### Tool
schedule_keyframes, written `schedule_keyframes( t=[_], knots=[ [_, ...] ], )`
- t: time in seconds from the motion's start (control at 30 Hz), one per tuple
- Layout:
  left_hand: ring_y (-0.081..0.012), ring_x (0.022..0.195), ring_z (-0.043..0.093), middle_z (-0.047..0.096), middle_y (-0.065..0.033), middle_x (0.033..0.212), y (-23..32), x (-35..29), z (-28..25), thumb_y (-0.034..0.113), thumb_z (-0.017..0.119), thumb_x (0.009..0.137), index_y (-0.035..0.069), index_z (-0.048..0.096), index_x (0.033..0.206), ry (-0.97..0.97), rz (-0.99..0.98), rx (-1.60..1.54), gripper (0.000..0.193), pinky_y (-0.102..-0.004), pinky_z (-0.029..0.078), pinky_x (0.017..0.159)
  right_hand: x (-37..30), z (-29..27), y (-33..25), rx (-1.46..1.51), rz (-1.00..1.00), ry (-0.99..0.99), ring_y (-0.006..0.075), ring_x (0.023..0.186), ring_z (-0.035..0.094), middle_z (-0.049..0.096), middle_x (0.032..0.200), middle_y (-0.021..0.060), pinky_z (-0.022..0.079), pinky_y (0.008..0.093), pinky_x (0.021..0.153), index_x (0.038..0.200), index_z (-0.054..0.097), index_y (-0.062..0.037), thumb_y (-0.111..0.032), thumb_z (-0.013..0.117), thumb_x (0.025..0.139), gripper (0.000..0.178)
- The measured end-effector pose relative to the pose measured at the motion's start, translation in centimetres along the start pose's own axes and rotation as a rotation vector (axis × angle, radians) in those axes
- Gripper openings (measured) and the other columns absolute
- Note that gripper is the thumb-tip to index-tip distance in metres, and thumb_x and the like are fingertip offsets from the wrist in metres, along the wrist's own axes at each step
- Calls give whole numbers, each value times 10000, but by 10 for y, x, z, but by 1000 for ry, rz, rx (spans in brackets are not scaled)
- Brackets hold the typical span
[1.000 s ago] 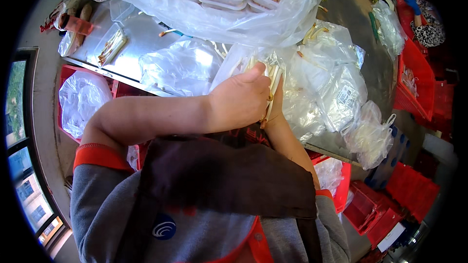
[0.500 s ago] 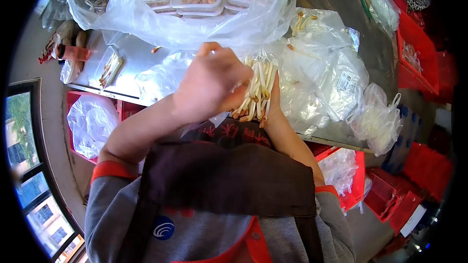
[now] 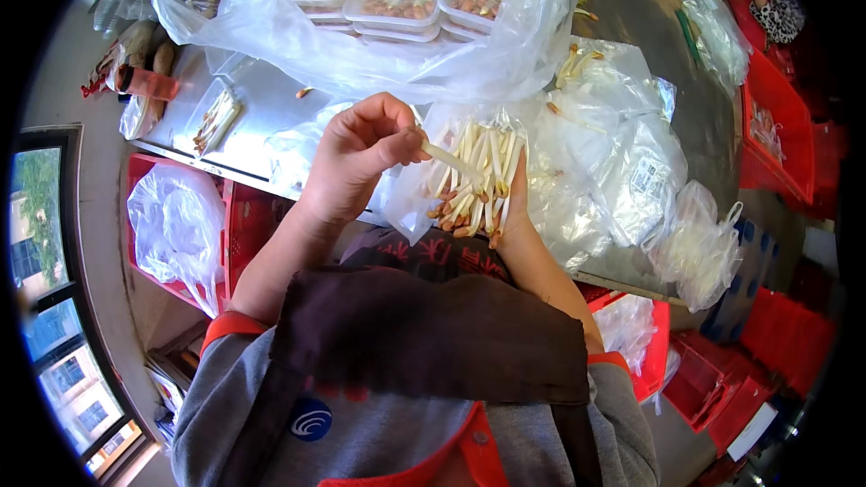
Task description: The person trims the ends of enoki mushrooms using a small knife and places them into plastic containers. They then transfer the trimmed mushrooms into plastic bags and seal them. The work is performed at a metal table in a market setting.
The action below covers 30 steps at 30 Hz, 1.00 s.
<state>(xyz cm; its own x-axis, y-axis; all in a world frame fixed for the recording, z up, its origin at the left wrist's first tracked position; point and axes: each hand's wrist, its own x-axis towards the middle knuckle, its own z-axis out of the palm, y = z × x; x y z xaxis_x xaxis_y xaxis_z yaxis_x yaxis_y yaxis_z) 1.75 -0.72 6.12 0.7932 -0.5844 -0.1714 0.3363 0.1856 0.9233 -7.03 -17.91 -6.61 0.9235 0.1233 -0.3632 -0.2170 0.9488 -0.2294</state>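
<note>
My right hand (image 3: 516, 206) is wrapped around a thick bundle of peanut sprouts (image 3: 476, 189), white stems with brown, nut-like ends that point toward me. Between the thumb and fingertips of my left hand (image 3: 363, 151), one single sprout stem (image 3: 451, 160) is pinched, slanting down toward the bundle. Its far end overlaps the bundle, so I cannot tell whether it touches. A clear plastic sheet or bag (image 3: 408, 203) lies around the bundle's left side. The right fingers are mostly hidden behind the sprouts.
A large clear bag (image 3: 271, 63) at the back holds stacked clear boxes of sprouts (image 3: 397, 7). A box with a few sprouts (image 3: 216, 117) sits left, near a pink bottle (image 3: 149, 84). Crumpled plastic bags (image 3: 622, 153) cover the right; red crates (image 3: 780, 126) stand beyond the table (image 3: 622, 0).
My left hand has moved away from the bundle to the left and turned, and a single pinched sprout now shows. The right hand still holds the bundle. The view has shifted slightly.
</note>
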Motion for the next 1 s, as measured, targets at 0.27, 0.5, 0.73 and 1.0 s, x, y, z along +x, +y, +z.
schedule_keyframes(
  t=[0.27,0.5,0.73,1.0],
  knots=[
    [-147,750,563,632,-92,811,-5,-5,-5,66,638,817,27,572,899,-34,-13,-164,112,-263,443,729,6,-10,1,83,27,-82,377,1048,579,495,1283,189,557,548,723,1362,388,-101,-687,292,875,768],
    [-131,837,572,613,-26,870,-11,-15,-1,14,661,754,44,584,905,-99,321,547,172,-290,442,716,2,-1,2,146,34,-20,352,987,601,558,1186,179,555,510,729,1325,437,-118,-682,280,883,734],
    [-250,843,523,542,-46,874,-13,-15,22,105,731,624,75,617,837,-231,682,1227,244,-370,417,715,2,-1,0,254,19,-173,330,1029,577,544,1212,151,523,482,806,1323,442,-102,-659,289,894,719],
    [-326,1011,466,517,-102,1058,-1,-11,26,80,720,641,87,629,859,-145,692,1149,236,-412,417,822,-1,2,2,315,-46,-385,300,1125,532,484,1309,139,484,454,902,1349,414,-68,-628,288,903,727]
  ],
)
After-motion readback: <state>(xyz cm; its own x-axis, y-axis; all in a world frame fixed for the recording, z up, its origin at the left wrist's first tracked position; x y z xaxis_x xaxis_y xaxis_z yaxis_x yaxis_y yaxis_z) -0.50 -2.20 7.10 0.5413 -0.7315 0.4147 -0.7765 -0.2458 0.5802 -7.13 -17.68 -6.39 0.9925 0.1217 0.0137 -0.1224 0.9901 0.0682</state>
